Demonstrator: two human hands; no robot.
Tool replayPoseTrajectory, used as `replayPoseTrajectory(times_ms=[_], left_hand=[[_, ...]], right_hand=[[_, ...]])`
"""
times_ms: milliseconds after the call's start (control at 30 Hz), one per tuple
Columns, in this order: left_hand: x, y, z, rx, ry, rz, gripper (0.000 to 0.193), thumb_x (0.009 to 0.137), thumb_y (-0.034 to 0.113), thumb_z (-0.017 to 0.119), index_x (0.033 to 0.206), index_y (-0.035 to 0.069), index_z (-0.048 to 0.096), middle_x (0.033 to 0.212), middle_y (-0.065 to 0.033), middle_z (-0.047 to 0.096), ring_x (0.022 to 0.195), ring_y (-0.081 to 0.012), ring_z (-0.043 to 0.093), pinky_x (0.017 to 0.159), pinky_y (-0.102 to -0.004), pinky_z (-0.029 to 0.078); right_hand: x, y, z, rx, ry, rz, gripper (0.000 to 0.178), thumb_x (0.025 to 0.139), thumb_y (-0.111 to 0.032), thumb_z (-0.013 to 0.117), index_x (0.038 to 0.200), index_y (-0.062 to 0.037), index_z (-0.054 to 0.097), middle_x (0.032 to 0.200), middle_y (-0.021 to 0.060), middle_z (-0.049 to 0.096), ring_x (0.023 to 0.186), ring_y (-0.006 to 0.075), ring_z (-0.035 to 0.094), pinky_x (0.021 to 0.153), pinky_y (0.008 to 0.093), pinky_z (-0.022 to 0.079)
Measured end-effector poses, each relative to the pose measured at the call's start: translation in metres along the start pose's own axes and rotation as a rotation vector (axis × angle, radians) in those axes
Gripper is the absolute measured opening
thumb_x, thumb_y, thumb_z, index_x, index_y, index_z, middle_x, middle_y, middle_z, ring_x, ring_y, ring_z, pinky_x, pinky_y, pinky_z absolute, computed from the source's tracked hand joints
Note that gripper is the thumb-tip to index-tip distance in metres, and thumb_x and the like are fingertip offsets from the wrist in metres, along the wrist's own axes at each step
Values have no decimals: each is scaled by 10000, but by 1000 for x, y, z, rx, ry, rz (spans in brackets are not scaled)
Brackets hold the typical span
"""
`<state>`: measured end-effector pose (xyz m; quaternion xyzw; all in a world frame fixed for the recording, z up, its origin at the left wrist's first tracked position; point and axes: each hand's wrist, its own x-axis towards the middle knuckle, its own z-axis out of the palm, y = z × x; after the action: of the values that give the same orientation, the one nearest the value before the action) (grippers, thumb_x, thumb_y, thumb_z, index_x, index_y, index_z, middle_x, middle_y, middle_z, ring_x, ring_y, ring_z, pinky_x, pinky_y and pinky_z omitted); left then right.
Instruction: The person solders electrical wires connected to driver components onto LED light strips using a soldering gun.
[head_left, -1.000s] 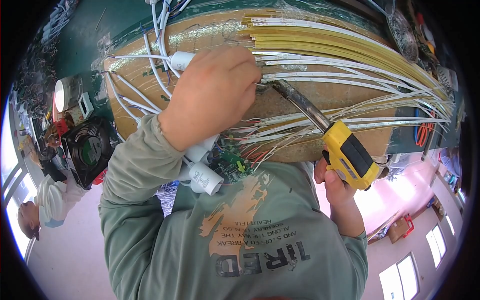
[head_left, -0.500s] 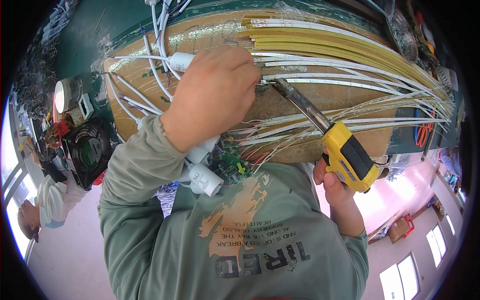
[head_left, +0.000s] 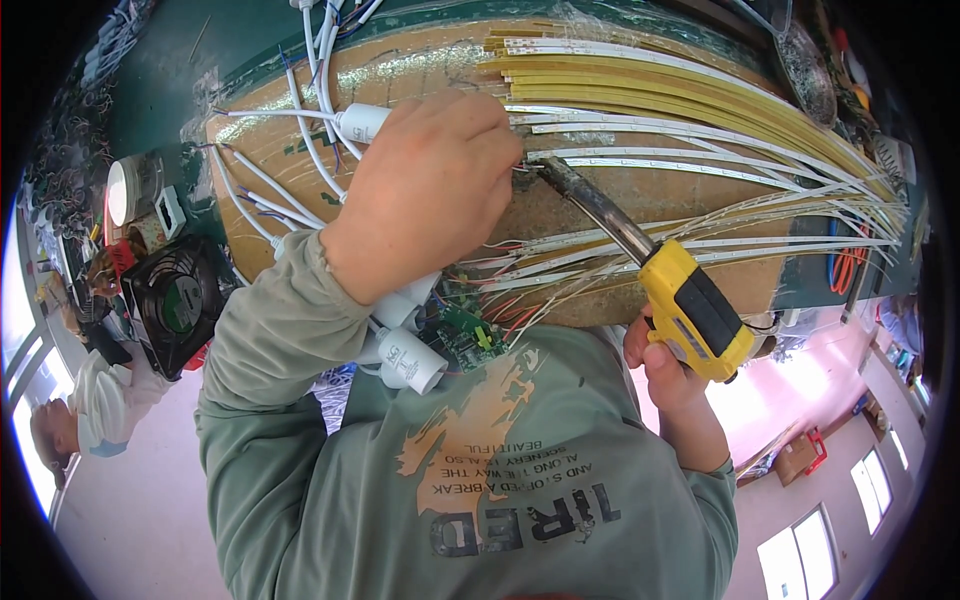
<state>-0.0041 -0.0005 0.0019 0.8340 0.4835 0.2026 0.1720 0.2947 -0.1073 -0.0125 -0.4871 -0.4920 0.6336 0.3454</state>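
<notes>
My right hand (head_left: 664,368) grips a yellow and black pistol-shaped soldering iron (head_left: 695,312) by its handle. The iron's dark tip lies at the end of a white LED strip (head_left: 660,155), close by the fingertips of my left hand (head_left: 432,190). My left hand is closed in a pinch over the board; what the fingers hold is hidden behind them. Just beyond its knuckles is a white cylindrical plug (head_left: 360,123) with a cable. Below the left wrist sit more white cylinders (head_left: 412,360) and a small green circuit board (head_left: 468,338).
A brown board (head_left: 600,205) on the green bench carries a stack of yellow-backed strips (head_left: 640,90) and loose strips with thin wires. White cables (head_left: 270,190) lie at left, beside a black fan (head_left: 172,308) and a jar (head_left: 135,188). Another person (head_left: 100,405) is at far left.
The soldering iron has shifted slightly left, its tip moving nearer my left fingertips. My left hand has stayed nearly still.
</notes>
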Motion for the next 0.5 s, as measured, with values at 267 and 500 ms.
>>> replayPoseTrajectory(times_ms=[267,500], left_hand=[[0,1,0,-15,8,2,92,761,55,663,845,46,625,935,-78,603,851,-311,587,753,-400,478],[1,1,0,-13,8,-4,100,759,48,665,853,43,632,943,-86,611,854,-315,590,754,-400,480]], right_hand=[[-2,-3,0,59,34,29,686,846,-418,757,1276,34,472,664,30,514,538,115,475,487,256,393],[-1,1,0,-36,15,-12,671,861,-411,742,1274,44,471,673,47,524,547,131,484,509,266,407]])
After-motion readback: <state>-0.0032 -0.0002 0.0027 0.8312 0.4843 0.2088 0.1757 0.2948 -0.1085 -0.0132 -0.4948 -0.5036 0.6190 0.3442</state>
